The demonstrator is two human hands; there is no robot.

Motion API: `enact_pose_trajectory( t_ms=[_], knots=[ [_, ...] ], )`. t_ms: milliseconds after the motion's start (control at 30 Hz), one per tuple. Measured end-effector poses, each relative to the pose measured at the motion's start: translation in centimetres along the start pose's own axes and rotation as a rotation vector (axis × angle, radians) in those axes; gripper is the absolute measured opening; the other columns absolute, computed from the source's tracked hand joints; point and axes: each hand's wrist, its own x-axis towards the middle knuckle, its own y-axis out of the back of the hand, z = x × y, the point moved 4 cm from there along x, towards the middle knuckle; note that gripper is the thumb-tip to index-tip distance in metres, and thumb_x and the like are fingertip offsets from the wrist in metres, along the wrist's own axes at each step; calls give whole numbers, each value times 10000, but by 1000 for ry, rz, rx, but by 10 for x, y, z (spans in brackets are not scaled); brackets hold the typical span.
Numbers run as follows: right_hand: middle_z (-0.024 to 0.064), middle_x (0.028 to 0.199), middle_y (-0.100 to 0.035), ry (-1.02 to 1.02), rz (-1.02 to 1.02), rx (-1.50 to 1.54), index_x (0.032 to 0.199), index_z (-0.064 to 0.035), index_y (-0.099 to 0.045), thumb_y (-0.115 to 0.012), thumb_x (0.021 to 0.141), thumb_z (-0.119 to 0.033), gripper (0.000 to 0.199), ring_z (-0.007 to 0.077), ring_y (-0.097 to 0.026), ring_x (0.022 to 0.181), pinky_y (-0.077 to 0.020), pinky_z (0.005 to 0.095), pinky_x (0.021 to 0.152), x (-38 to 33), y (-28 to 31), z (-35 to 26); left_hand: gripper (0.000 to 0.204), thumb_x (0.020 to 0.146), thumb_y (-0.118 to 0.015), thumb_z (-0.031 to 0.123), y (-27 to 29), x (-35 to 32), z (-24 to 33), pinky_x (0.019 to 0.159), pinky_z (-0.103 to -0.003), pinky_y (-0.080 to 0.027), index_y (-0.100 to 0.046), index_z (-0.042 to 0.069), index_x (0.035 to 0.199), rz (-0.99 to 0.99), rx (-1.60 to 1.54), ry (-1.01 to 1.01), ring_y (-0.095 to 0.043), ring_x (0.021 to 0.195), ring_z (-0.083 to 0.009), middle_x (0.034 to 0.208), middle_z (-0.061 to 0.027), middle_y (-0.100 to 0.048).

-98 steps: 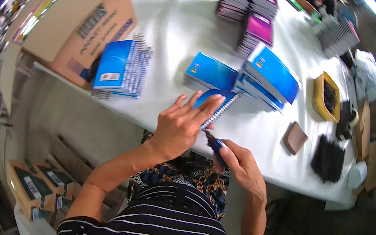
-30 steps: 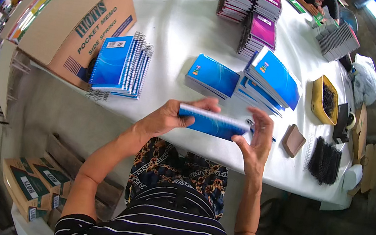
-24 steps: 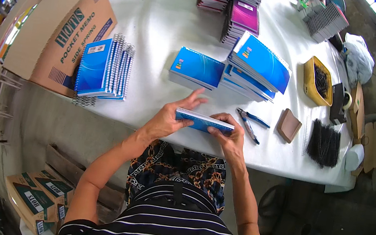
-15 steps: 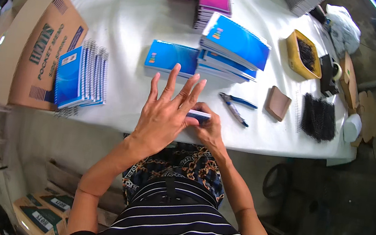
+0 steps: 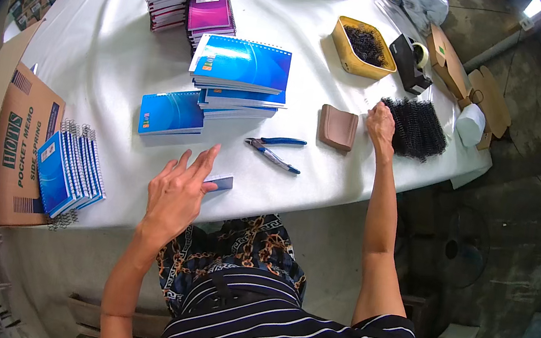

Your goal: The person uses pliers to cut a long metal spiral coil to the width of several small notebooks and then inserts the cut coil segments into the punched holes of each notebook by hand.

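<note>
My left hand (image 5: 177, 192) is by the near table edge, its thumb against a small notebook or pad (image 5: 221, 182) that shows only a narrow strip; the rest is hidden behind the hand. The fingers above the thumb reach forward. My right hand (image 5: 381, 125) is closed at the left side of a pile of black spiral binding coils (image 5: 417, 129); what its fingertips hold is hidden. Blue-handled pliers (image 5: 275, 152) lie between my hands, and a brown curved block (image 5: 338, 128) rests left of my right hand.
Blue pads are stacked (image 5: 246, 65) ahead, with a lower blue pile (image 5: 172, 113) beside them. Spiral-bound notebooks (image 5: 69, 170) lean by a cardboard box (image 5: 22, 143) at left. A yellow tub (image 5: 360, 61), tape dispenser (image 5: 410, 63) and magenta notebook stacks (image 5: 210, 14) stand farther back.
My right hand has left the small notebook and moved right to the black coils. The left hand stays with the notebook. The whole view has turned and shifted to the right.
</note>
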Motion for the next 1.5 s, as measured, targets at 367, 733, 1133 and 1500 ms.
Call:
enact_pose_trajectory(
  t_ms=[367, 733, 1133, 1500],
  knots=[
    [47, 803, -630, 545, -541, 1009, 973, -41, -732, -745, 819, -65, 156, 143, -545, 679, -461, 302, 628, -143, 86, -247, 551, 869, -630, 399, 1, -3, -5, 1023, -521, -426, -532, 230, 1384, 41, 68, -27, -591, 1184, -333, 1270, -23, -647],
    [59, 758, -579, 690, -760, 1006, 944, -21, -724, -727, 840, -100, 131, 168, -525, 696, -427, 328, 621, -148, 72, -259, 570, 859, -637, 387, -2, -3, -5, 1028, -544, -416, -520, 259, 1403, 66, 83, -38, -596, 1185, -332, 1260, -10, -654],
    [108, 909, -626, 781, -568, 506, 1030, -44, -583, -639, 880, -93, 167, 312, -645, 889, -514, 419, 726, -166, 93, -266, 561, 859, -653, 412, 2, -3, -1, 958, -485, -474, -554, 215, 1376, 100, 168, -73, -613, 1142, -319, 1216, -20, -672],
    [111, 919, -603, 901, -474, 578, 1081, -34, -551, -661, 840, -59, 266, 332, -607, 880, -481, 442, 800, -172, 100, -277, 660, 826, -706, 373, -1, 3, -1, 826, -447, -568, -474, 254, 1432, -61, 28, -26, -649, 1089, -337, 1278, -42, -636]
  ],
)
